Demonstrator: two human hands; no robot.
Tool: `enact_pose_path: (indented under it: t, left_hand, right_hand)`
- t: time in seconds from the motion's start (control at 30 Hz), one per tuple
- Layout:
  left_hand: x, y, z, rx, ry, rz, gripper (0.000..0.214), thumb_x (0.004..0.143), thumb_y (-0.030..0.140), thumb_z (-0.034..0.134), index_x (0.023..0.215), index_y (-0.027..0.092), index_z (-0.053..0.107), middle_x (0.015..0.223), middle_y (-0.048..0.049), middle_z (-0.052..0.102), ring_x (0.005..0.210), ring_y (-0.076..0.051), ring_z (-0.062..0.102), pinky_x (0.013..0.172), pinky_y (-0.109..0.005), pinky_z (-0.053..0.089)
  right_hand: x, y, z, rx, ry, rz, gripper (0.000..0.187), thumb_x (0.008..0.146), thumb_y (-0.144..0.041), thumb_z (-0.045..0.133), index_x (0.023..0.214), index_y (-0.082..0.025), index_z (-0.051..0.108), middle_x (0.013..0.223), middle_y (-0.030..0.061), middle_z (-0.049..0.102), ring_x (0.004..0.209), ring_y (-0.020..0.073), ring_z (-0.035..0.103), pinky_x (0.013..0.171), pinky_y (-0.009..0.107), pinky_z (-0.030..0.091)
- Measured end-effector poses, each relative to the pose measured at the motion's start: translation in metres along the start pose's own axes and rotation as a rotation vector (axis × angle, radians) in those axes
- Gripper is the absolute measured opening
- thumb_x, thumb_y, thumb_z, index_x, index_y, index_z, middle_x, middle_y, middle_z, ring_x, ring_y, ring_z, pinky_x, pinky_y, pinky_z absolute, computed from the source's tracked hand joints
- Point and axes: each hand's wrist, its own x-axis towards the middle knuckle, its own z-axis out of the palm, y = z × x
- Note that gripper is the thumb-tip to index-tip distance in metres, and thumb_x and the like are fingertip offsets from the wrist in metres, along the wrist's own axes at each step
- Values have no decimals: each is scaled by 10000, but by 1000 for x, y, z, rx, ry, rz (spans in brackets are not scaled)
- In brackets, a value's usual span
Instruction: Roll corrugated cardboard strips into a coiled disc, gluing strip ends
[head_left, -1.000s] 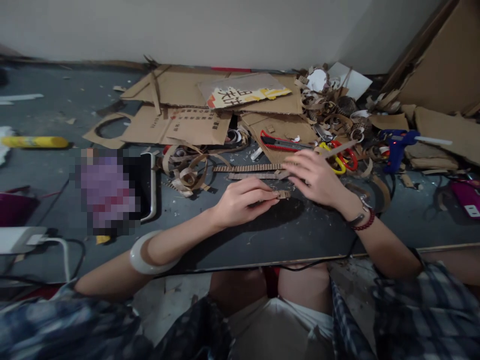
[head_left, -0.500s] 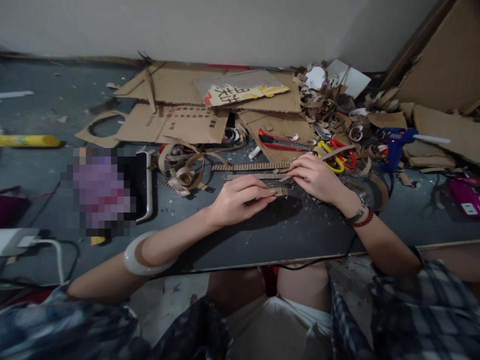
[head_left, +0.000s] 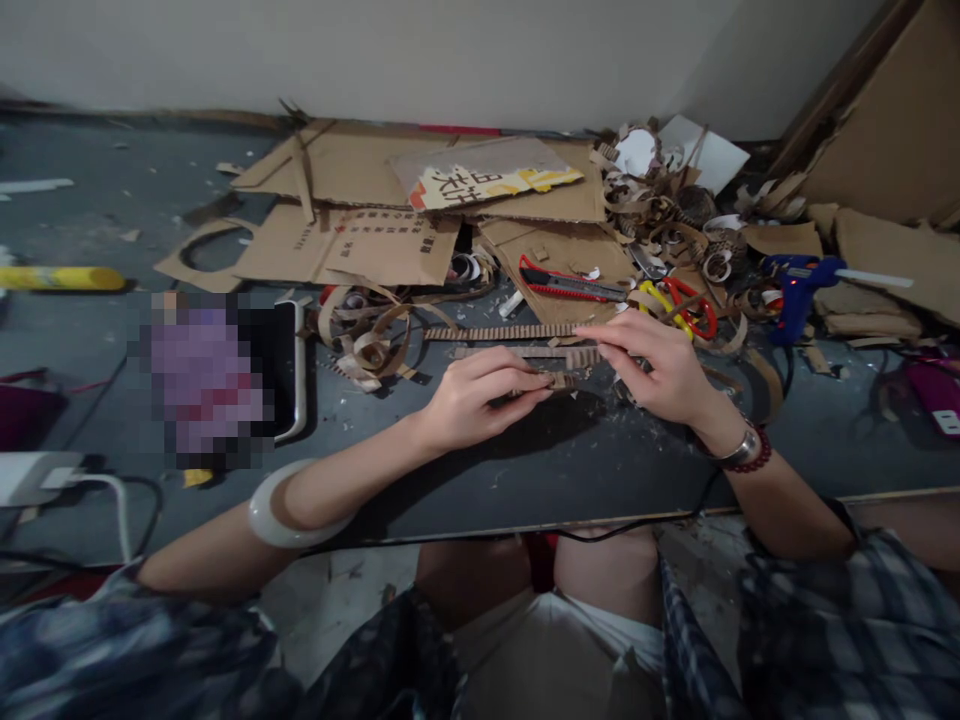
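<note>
My left hand (head_left: 487,392) pinches a small corrugated cardboard piece (head_left: 564,381) at the middle of the frame, just apart from my right hand (head_left: 652,365), which is clamped on the end of a flat cardboard strip (head_left: 525,352). A ridged cardboard strip (head_left: 499,332) lies just above.

Cardboard strip (head_left: 564,381) between left hand (head_left: 484,392) and right hand (head_left: 649,365), utility knife (head_left: 571,285) behind on cardboard (head_left: 555,250), scissors (head_left: 679,308) right of it
</note>
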Motion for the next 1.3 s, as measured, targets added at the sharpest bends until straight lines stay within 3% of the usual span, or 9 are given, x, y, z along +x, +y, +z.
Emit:
enact_pose_path:
  t: [0.2, 0.67, 0.77, 0.87, 1.0, 1.1, 1.17, 1.3]
  left_hand:
    - [-1, -1, 1, -23, -3, -3, 75, 824, 153, 663, 893, 146, 635, 780, -46, 674, 695, -110, 633, 660, -211, 521]
    - [-2, 0, 1, 32, 3, 16, 92, 820, 161, 669, 903, 158, 631, 788, -29, 676, 693, -98, 632, 656, -202, 517]
    - [-1, 0, 0, 45, 4, 18, 90, 816, 160, 674, 894, 155, 631, 774, -30, 673, 681, -101, 630, 644, -205, 518]
    - [0, 1, 0, 59, 2, 20, 56, 835, 171, 653, 882, 161, 626, 760, -22, 670, 669, -94, 628, 639, -198, 520]
    - [0, 1, 0, 60, -7, 18, 49, 838, 179, 649, 876, 161, 623, 762, -25, 672, 675, -98, 631, 639, -197, 520]
    - [-1, 0, 0, 49, -3, 20, 75, 828, 164, 658, 896, 162, 625, 767, -27, 674, 675, -100, 630, 639, -197, 516]
    - [-2, -1, 0, 38, -4, 19, 88, 826, 157, 658, 908, 162, 627, 778, -30, 675, 686, -100, 631, 648, -198, 514]
    - [-3, -1, 0, 32, -12, 14, 85, 822, 151, 662, 901, 157, 630, 799, -36, 679, 707, -102, 634, 658, -202, 515]
  right_hand:
    - [0, -2, 3, 55, -87, -80, 186, 878, -94, 493, 955, -180, 638, 875, 55, 672, 830, 158, 591, 774, 324, 499]
    - [-4, 5, 6, -68, -117, -135, 308, 806, -95, 516, 1081, -180, 625, 947, 67, 655, 876, 194, 563, 798, 389, 485]
    - [-6, 7, 2, -244, -48, -157, 361, 838, -90, 501, 1134, -254, 628, 987, 39, 683, 948, 219, 559, 844, 430, 465]
    - [-11, 2, -9, -454, 134, -168, 452, 870, -103, 490, 1235, -353, 577, 1151, -15, 671, 1031, 238, 543, 876, 446, 459]
    - [-18, -5, -19, -671, 322, -218, 454, 869, -132, 531, 1245, -383, 574, 1249, -59, 622, 1075, 248, 516, 905, 440, 463]
    - [-15, 5, -11, -553, 323, -179, 369, 876, -111, 485, 1080, -356, 671, 1253, -34, 608, 1147, 255, 500, 946, 459, 466]
    - [-11, 18, 0, -436, 301, -73, 330, 874, -105, 460, 939, -310, 710, 1222, 1, 614, 1161, 261, 508, 945, 482, 475]
    - [-8, 35, 19, -242, 93, 39, 329, 865, -57, 414, 939, -236, 680, 1145, 54, 647, 1126, 215, 568, 975, 482, 482]
